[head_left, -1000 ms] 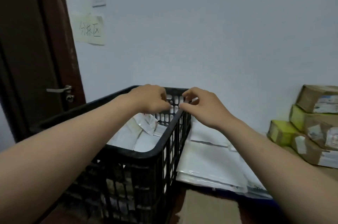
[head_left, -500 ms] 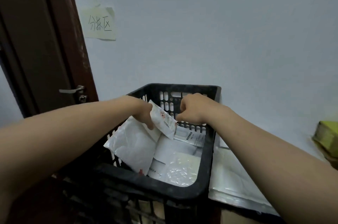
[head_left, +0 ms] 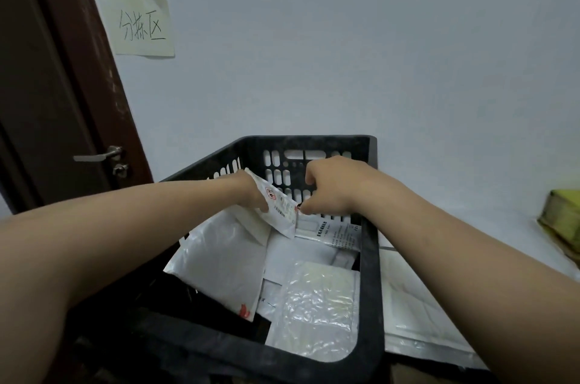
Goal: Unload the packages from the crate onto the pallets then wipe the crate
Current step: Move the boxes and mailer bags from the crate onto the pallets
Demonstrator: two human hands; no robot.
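I am reaching both arms into a black crate (head_left: 371, 258), which is still holding a pile of white packages (head_left: 226, 258). My left hand (head_left: 251, 192) is gripping a small white envelope (head_left: 279, 209) near the crate's far wall and tilting it up, probably to lift it clear of the pile. My right hand (head_left: 329, 186) is curled, fingertips pinching the envelope's lower corner.
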